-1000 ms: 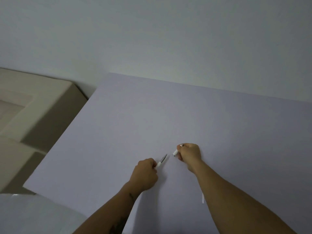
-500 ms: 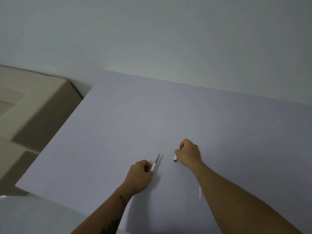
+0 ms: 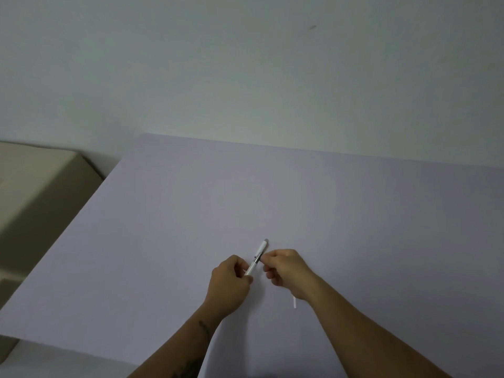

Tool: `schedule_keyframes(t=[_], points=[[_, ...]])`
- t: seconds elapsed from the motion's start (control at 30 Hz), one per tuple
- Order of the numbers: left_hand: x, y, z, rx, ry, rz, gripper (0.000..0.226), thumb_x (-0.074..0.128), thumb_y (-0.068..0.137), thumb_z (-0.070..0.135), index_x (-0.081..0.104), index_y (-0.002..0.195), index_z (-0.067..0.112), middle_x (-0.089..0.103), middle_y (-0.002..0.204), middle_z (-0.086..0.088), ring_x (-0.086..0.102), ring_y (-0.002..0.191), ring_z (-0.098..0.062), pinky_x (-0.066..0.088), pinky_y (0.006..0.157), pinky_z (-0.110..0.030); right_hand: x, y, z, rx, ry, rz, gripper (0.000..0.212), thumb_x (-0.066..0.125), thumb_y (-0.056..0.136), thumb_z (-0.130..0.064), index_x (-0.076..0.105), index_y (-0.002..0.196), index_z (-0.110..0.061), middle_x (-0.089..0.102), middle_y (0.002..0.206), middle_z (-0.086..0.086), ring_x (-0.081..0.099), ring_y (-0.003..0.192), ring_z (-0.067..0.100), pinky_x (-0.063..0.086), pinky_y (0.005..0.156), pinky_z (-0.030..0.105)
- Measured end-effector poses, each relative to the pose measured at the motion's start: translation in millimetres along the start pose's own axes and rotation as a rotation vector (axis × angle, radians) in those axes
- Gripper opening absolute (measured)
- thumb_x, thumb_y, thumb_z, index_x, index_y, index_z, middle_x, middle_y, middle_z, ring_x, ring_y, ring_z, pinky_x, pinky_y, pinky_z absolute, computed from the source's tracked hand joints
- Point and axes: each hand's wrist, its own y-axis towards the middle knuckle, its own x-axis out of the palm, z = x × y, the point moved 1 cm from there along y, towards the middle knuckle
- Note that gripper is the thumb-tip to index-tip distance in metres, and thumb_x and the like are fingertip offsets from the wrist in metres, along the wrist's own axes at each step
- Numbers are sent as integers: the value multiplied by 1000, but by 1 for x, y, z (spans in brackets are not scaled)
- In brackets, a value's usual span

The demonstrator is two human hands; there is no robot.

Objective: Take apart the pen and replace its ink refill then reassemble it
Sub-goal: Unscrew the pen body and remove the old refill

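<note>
A white pen (image 3: 257, 256) with a grey end points up and to the right between my two hands. My left hand (image 3: 228, 282) grips its lower part. The fingers of my right hand (image 3: 286, 270) pinch it at the dark ring near the middle. The two pen pieces sit in one line, joined or touching. A thin white refill (image 3: 294, 302) lies on the table just below my right wrist, partly hidden by it.
A pale lilac table (image 3: 354, 214) fills the view, with its far edge against a white wall (image 3: 245, 64). A beige box-like piece of furniture (image 3: 35, 186) stands beyond the table's left edge.
A second ago each hand held one pen piece, a gap between them. The hands have come together and the pieces now line up as one pen.
</note>
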Motion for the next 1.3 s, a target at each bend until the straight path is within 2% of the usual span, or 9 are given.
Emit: schedule_keyframes(t=[0.23, 0.37, 0.5, 0.67, 0.83, 0.9, 1.03, 1.17, 1.3], points=[[4, -8, 17, 118, 3, 0, 13, 74, 76, 6, 66, 77, 16, 61, 66, 2, 51, 55, -11, 46, 55, -21, -3, -18, 7, -77, 231, 120, 18, 67, 89, -9, 70, 71, -6, 54, 65, 8, 46, 57, 17, 43, 57, 29], [-6, -4, 19, 169, 10, -79, 12, 71, 81, 6, 72, 79, 18, 67, 69, -1, 53, 54, -9, 46, 52, -17, 3, -27, 4, -112, 256, 203, 17, 61, 92, -5, 71, 80, -1, 56, 70, 11, 49, 64, 19, 48, 65, 31], [-14, -3, 13, 169, -20, -160, 13, 66, 84, 6, 74, 81, 16, 68, 69, -3, 59, 58, -13, 50, 55, -19, 7, -39, 0, -65, 307, 152, 27, 52, 96, 2, 75, 84, -5, 59, 73, 8, 52, 69, 18, 51, 70, 31], [-16, -3, 0, 173, -94, -192, 13, 67, 82, 6, 75, 81, 15, 68, 66, -2, 58, 55, -9, 47, 55, -20, 7, -47, 9, -10, 333, 123, 18, 60, 93, -3, 74, 104, -4, 61, 81, 8, 57, 72, 18, 52, 66, 29], [-20, -7, -4, 169, -122, -225, 13, 71, 78, 6, 76, 76, 17, 65, 63, -1, 56, 57, -14, 50, 59, -26, 16, -53, 14, -18, 271, 204, 14, 68, 92, -22, 69, 89, -8, 62, 84, 7, 59, 74, 19, 52, 65, 30], [-25, -6, 0, 173, -132, -250, 11, 72, 78, 5, 76, 77, 15, 64, 63, -1, 56, 57, -15, 51, 60, -26, 19, -51, 10, -81, 221, 262, 13, 67, 92, -19, 68, 84, -9, 62, 83, 6, 58, 73, 17, 53, 66, 29], [-29, -2, 5, 177, -128, -305, 9, 70, 81, 4, 76, 85, 10, 61, 63, 1, 55, 57, -11, 46, 50, -13, 19, -54, 1, -114, 170, 257, 16, 57, 97, -11, 73, 94, -8, 66, 92, 6, 61, 82, 16, 54, 70, 27], [-24, -1, 8, 165, -141, -342, 10, 70, 81, 4, 76, 82, 13, 62, 65, 1, 58, 65, -15, 53, 65, -28, 10, -61, -6, -88, 172, 149, 26, 49, 101, -6, 74, 96, -10, 69, 97, 6, 63, 88, 17, 55, 78, 31], [-18, 0, 11, 145, -155, -369, 13, 70, 82, 5, 75, 78, 16, 63, 67, 0, 60, 71, -20, 58, 80, -39, -2, -59, -3, -65, 117, 132, 18, 60, 95, -12, 73, 108, -12, 70, 99, 4, 65, 88, 18, 55, 77, 32]])
